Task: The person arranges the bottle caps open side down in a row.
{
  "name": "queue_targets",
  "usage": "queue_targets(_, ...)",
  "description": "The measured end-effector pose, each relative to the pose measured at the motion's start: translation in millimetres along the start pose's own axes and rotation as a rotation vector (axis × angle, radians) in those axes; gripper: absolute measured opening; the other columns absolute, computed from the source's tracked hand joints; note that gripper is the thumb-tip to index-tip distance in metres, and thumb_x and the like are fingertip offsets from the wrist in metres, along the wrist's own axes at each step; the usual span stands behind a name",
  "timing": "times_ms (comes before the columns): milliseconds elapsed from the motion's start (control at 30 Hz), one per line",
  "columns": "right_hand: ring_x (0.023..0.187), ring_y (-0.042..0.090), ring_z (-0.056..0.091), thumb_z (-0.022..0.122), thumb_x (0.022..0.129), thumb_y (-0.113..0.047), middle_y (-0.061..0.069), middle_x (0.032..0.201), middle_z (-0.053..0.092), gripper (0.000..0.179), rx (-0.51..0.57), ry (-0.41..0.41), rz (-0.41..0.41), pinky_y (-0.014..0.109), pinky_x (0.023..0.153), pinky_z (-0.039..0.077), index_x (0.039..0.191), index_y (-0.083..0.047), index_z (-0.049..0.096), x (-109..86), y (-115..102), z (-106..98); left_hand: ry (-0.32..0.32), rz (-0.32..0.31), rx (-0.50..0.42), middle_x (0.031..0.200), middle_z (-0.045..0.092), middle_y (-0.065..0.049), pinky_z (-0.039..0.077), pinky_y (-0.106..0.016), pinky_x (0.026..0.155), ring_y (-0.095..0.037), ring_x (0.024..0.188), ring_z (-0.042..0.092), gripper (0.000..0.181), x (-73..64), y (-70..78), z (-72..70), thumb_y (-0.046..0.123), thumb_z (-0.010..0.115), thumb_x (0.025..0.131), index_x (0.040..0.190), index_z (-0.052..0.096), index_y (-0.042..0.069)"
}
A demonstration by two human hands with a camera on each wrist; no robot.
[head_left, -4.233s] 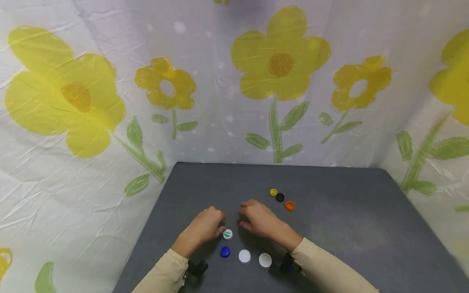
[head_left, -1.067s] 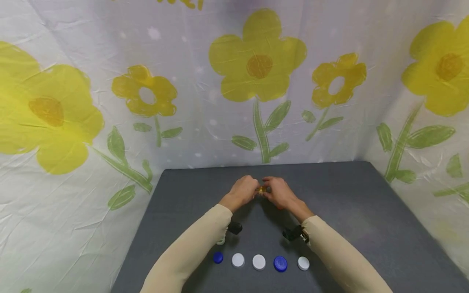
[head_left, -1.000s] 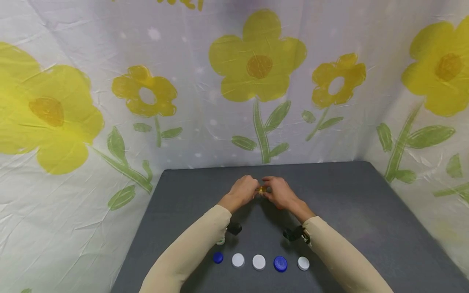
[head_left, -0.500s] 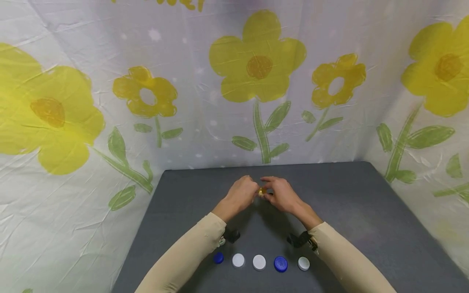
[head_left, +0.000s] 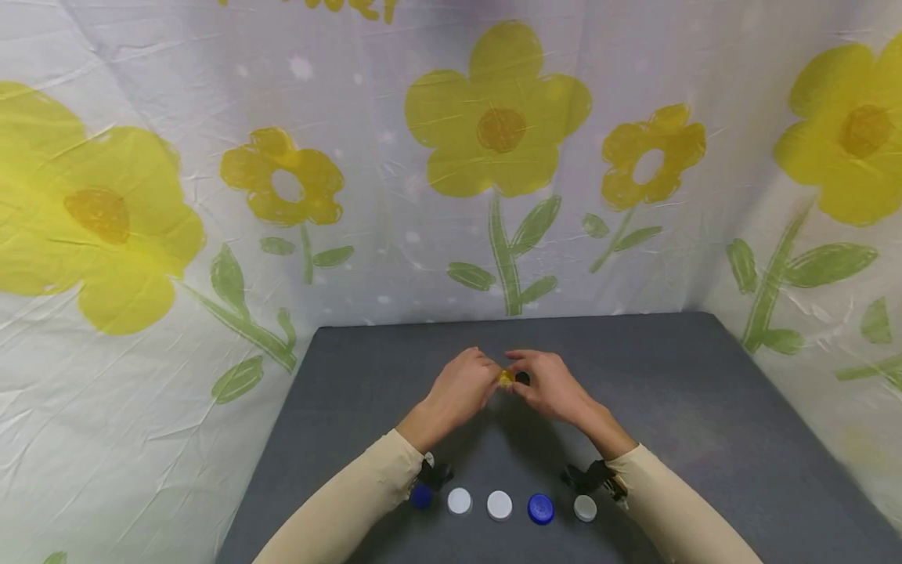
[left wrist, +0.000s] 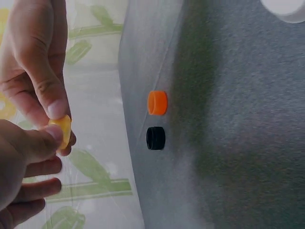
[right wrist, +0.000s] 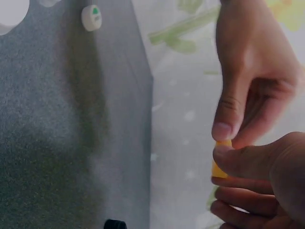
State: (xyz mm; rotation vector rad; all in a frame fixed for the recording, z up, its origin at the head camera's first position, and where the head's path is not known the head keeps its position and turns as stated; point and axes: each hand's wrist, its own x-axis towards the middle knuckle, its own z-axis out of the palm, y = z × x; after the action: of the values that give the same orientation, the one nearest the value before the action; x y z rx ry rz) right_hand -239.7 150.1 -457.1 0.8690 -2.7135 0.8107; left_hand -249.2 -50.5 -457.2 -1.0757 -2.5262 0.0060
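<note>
A small yellow bottle cap [head_left: 506,377] is pinched between both hands above the far half of the table. My left hand [head_left: 463,388] holds its left side with thumb and fingers. From the other side, my right hand [head_left: 553,385] pinches it between thumb and fingers. In the left wrist view the two thumbs almost meet on the yellow cap [left wrist: 65,129]. Under the hands, a black cap [left wrist: 156,138] and an orange cap [left wrist: 157,103] rest on the table. The orange one is hidden behind my right hand in the head view.
A row of caps lies nearer me: a blue cap [head_left: 421,496], a white cap [head_left: 460,500], another white cap [head_left: 499,505], a larger blue cap [head_left: 541,509] and a smaller white cap [head_left: 585,508]. A white cap with green print [right wrist: 92,18] lies by my left wrist. Flowered cloth [head_left: 395,258] surrounds the dark table.
The yellow cap lay on the table beside the black and orange ones; now both hands hold it. Lately the hands have drawn slightly toward me, uncovering the black cap.
</note>
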Motion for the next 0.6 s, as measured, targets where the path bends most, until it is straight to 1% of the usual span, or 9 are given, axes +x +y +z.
queue_targets(67, 0.119, 0.032, 0.064, 0.078, 0.088, -0.018, 0.012, 0.135, 0.065, 0.019, 0.042, -0.024, 0.025, 0.051, 0.095, 0.053, 0.106, -0.012, 0.079, -3.3, 0.3, -3.2, 0.05, 0.032, -0.024, 0.101, 0.076, 0.006, 0.042, -0.038, 0.112, -0.016, 0.102, 0.068, 0.01, -3.2, -0.1, 0.2, 0.024, 0.074, 0.092, 0.1, 0.077, 0.018)
queue_targets(167, 0.116, 0.03, 0.066, 0.075, 0.091, -0.021, 0.011, 0.137, 0.064, 0.02, 0.138, -0.075, 0.061, 0.043, 0.086, 0.054, 0.109, -0.015, 0.078, -6.8, 2.7, -7.3, 0.104, 0.058, -0.075, 0.105, 0.076, 0.006, 0.041, -0.039, 0.113, -0.015, 0.105, 0.067, 0.013, -8.4, 0.5, -0.6, 0.023, 0.074, 0.092, 0.103, 0.076, 0.017)
queue_targets(267, 0.118, 0.026, 0.065, 0.072, 0.094, -0.024, 0.008, 0.137, 0.064, 0.019, 0.297, -0.149, 0.121, 0.035, 0.081, 0.053, 0.11, -0.019, 0.078, -8.9, 4.8, -10.6, 0.148, 0.078, -0.118, 0.106, 0.076, 0.005, 0.04, -0.038, 0.114, -0.015, 0.106, 0.067, 0.014, -13.0, 1.4, -3.2, 0.022, 0.074, 0.092, 0.105, 0.076, 0.016)
queue_targets(300, 0.119, 0.025, 0.065, 0.071, 0.094, -0.026, 0.008, 0.138, 0.063, 0.019, 0.359, -0.175, 0.143, 0.033, 0.081, 0.054, 0.111, -0.019, 0.077, -9.4, 5.4, -11.3, 0.159, 0.082, -0.138, 0.105, 0.076, 0.005, 0.04, -0.038, 0.114, -0.014, 0.106, 0.067, 0.014, -14.5, 1.5, -4.1, 0.021, 0.074, 0.092, 0.105, 0.076, 0.016)
queue_targets(367, 0.126, 0.025, 0.061, 0.068, 0.096, -0.028, 0.007, 0.139, 0.063, 0.02, 0.468, -0.221, 0.185, 0.035, 0.09, 0.055, 0.112, -0.019, 0.077, -10.8, 5.8, -12.1, 0.172, 0.086, -0.187, 0.104, 0.076, 0.005, 0.04, -0.037, 0.114, -0.014, 0.106, 0.068, 0.013, -17.5, 1.2, -5.1, 0.021, 0.074, 0.092, 0.104, 0.077, 0.015)
queue_targets(433, 0.127, 0.025, 0.06, 0.067, 0.097, -0.031, 0.008, 0.14, 0.061, 0.023, 0.547, -0.248, 0.216, 0.038, 0.095, 0.055, 0.113, -0.018, 0.077, -11.9, 5.9, -12.3, 0.171, 0.076, -0.255, 0.101, 0.076, 0.005, 0.042, -0.036, 0.113, -0.013, 0.103, 0.068, 0.012, -20.3, 0.3, -5.4, 0.021, 0.073, 0.093, 0.102, 0.077, 0.015)
queue_targets(500, 0.128, 0.028, 0.059, 0.065, 0.098, -0.033, 0.011, 0.141, 0.06, 0.025, 0.578, -0.24, 0.219, 0.042, 0.097, 0.054, 0.114, -0.017, 0.077, -13.4, 5.3, -11.7, 0.171, 0.047, -0.332, 0.098, 0.076, 0.005, 0.046, -0.035, 0.108, -0.012, 0.1, 0.069, 0.011, -23.0, -0.9, -5.1, 0.021, 0.073, 0.093, 0.101, 0.077, 0.014)
queue_targets(533, 0.128, 0.029, 0.059, 0.065, 0.098, -0.034, 0.011, 0.141, 0.06, 0.026, 0.577, -0.22, 0.217, 0.043, 0.097, 0.054, 0.115, -0.017, 0.076, -14.0, 4.7, -11.3, 0.17, 0.02, -0.377, 0.097, 0.076, 0.005, 0.049, -0.034, 0.104, -0.012, 0.098, 0.07, 0.012, -24.2, -1.5, -5.1, 0.021, 0.073, 0.093, 0.101, 0.078, 0.014)
queue_targets(600, 0.129, 0.028, 0.059, 0.066, 0.098, -0.034, 0.01, 0.141, 0.061, 0.027, 0.545, -0.152, 0.194, 0.046, 0.1, 0.052, 0.116, -0.017, 0.076, -15.2, 3.2, -9.9, 0.164, -0.051, -0.471, 0.096, 0.077, 0.004, 0.054, -0.032, 0.094, -0.011, 0.095, 0.071, 0.013, -26.8, -2.6, -6.4, 0.023, 0.074, 0.093, 0.1, 0.078, 0.014)
